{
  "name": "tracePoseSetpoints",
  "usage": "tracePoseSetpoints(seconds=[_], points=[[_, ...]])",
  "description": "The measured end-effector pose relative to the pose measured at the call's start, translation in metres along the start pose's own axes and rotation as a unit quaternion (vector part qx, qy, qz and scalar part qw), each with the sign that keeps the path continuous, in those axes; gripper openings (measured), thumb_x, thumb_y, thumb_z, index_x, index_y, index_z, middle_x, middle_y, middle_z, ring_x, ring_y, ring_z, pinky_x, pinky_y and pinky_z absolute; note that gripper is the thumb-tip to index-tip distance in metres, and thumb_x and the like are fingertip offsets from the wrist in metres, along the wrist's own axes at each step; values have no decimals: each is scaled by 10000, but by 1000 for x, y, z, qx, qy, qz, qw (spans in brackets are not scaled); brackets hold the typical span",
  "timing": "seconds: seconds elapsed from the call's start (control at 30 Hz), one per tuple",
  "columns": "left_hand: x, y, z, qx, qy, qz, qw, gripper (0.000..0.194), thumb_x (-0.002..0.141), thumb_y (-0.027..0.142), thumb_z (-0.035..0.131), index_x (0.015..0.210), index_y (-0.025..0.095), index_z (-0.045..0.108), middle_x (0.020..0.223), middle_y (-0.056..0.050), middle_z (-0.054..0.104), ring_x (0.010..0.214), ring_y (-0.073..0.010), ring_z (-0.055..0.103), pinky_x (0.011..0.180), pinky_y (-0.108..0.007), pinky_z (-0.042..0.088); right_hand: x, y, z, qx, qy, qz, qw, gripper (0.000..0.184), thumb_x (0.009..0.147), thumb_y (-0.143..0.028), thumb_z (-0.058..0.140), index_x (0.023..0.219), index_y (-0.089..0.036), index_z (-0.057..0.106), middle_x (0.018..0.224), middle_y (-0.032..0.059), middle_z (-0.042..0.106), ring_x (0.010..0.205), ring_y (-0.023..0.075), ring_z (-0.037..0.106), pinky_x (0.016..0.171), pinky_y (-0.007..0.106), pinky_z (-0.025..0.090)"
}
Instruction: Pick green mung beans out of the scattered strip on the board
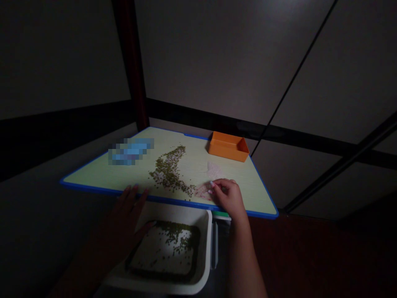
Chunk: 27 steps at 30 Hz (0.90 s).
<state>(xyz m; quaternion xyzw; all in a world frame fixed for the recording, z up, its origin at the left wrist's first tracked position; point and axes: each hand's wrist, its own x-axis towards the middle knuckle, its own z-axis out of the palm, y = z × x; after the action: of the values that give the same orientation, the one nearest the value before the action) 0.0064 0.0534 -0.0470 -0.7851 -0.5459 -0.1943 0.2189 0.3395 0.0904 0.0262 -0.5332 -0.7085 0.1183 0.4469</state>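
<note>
Right grip [225, 198] is curling nearly closed at the near edge of the tabletop [93, 176], its fingertips [211, 185] pinching together on or just above a crumpled pale pink sheet [203, 191]; whether they are holding anything small cannot be told. Left grip [125, 219] is lying spread open, its fingers [132, 192] pressing on the blue near edge and its thumb [150, 224] reaching over a white tray [161, 211] below the tabletop. A long streak of small green beans [169, 171] is running up the pale green surface between the two grips, its lower end just beside the right fingertips. More beans are lying in the tray, thickest along its far side. An orange box [228, 146] is sitting at the far edge, while a pixelated blue object [132, 151] is lying toward the upper left, too blurred to identify.
</note>
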Motion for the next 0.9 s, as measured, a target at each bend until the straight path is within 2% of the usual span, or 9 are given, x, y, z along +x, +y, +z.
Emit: tracePoseSetpoints(seconds=[0.2, 0.43, 0.6, 0.9], points=[[0, -1, 3, 4, 10, 6, 1000, 788, 883, 632, 397, 1517, 167, 348, 1564, -242, 439, 1491, -393, 352, 1073, -564, 492, -2, -2, -2, -48, 7, 12, 999, 237, 909, -294, 567, 794, -202, 753, 765, 52, 760, 699, 196, 646, 770, 325, 397], [-1, 0, 2, 5, 14, 2, 1000, 791, 882, 621, 401, 1527, 169, 327, 1571, -234, 434, 1483, -382, 371, 1060, -554, 503, -3, 0, -4, -75, 16, 58, 995, 273, 925, -296, 523, 824, -189, 752, 770, 70, 760, 683, 197, 653, 657, 282, 404], [-1, 1, 0, 5, 1, -5, 1000, 788, 885, 619, 398, 1532, 177, 314, 1590, -230, 404, 1499, -371, 341, 1059, -540, 507, -2, -1, -3, -93, 15, 57, 994, 269, 936, -281, 519, 851, -188, 757, 812, 80, 770, 720, 196, 671, 674, 271, 420], [1, 1, -2, -6, -21, -13, 1000, 778, 876, 624, 416, 1514, 182, 357, 1579, -231, 422, 1508, -375, 316, 1113, -553, 459, -2, 1, -3, -31, 20, 57, 998, 273, 943, -309, 525, 837, -205, 755, 821, 75, 775, 742, 216, 679, 686, 293, 453]])
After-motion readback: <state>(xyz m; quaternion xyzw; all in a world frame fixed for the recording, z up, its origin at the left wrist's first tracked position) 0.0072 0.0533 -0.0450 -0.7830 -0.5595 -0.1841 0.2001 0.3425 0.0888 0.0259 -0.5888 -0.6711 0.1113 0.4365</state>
